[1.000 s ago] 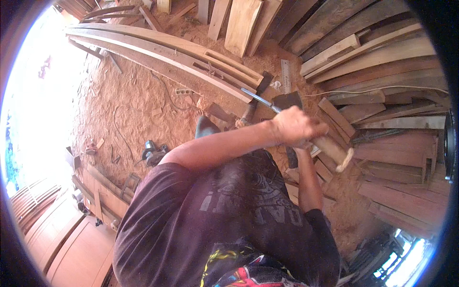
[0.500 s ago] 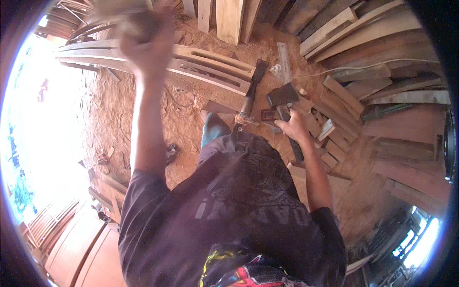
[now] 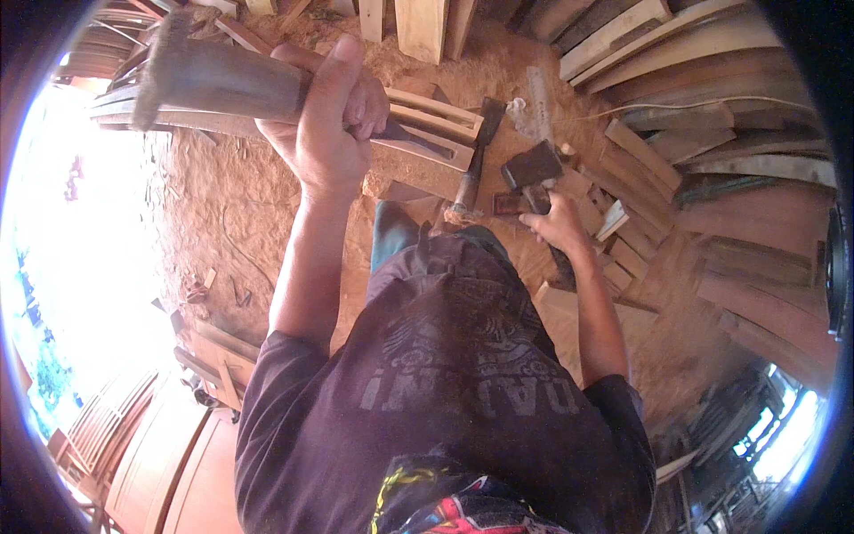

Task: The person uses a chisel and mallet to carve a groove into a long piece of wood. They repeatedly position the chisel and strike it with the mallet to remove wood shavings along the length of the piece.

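My left hand (image 3: 334,125), raised at upper left, is wrapped round a large chisel. The chisel's thick wooden handle (image 3: 227,84) with a battered end points left. Its dark blade (image 3: 414,138) points right, over a slotted length of wood (image 3: 445,116); whether it touches the wood I cannot tell. My right hand (image 3: 560,221) grips a hammer (image 3: 532,165) by its dark handle, the blocky head up, beside my right knee. Between the slotted wood and my knees lies a second chisel-like tool (image 3: 471,173) with a frayed handle end.
A pale metal ruler (image 3: 538,100) lies beyond the hammer. Small wood offcuts (image 3: 627,254) are heaped to the right, below stacked boards (image 3: 703,62). Upright planks (image 3: 420,27) stand at the far side. Curved panels (image 3: 151,445) lean at lower left. A thin cord (image 3: 685,109) crosses the boards.
My left hand has come down and to the right with the chisel, which was blurred before. The hammer in my right hand has shifted only slightly.
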The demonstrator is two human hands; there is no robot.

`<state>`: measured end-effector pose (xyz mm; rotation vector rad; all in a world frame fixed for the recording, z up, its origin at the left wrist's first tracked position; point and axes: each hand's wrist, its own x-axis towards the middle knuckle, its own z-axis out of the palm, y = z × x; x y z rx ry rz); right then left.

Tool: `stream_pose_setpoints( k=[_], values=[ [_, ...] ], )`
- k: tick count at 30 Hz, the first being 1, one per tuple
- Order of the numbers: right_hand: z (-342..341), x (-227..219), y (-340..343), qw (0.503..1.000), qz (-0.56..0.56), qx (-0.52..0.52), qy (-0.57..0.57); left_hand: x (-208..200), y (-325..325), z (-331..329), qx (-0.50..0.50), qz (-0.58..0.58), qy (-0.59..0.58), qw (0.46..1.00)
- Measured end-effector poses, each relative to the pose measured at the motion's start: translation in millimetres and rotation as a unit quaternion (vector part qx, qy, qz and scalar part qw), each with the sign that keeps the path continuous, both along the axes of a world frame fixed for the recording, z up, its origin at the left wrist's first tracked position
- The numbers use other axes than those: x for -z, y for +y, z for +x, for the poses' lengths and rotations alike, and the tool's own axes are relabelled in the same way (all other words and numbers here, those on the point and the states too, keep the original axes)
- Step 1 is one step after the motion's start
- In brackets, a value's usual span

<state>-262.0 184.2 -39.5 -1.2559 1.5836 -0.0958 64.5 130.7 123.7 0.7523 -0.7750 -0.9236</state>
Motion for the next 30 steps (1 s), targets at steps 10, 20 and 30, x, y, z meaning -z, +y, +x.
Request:
stream_pose_setpoints(
  k=[10, 20, 30],
  values=[
    [-3.4, -5.9, -2.8, 0.989, -0.074, -0.105, 0.073, 12.1, -6.4, 14.1, 0.016, 0.010, 0.029, 0.999],
    [20.9, -56.3, -23.8, 0.927, -0.106, -0.248, 0.261, 19.7, -7.3, -60.3, 0.063, -0.058, -0.289, 0.954],
    [71.6, -321.5, -35.9, 0.909, -0.275, -0.229, 0.216, 48.1, 9.8, -125.2, 0.300, -0.046, -0.508, 0.807]
  ],
)
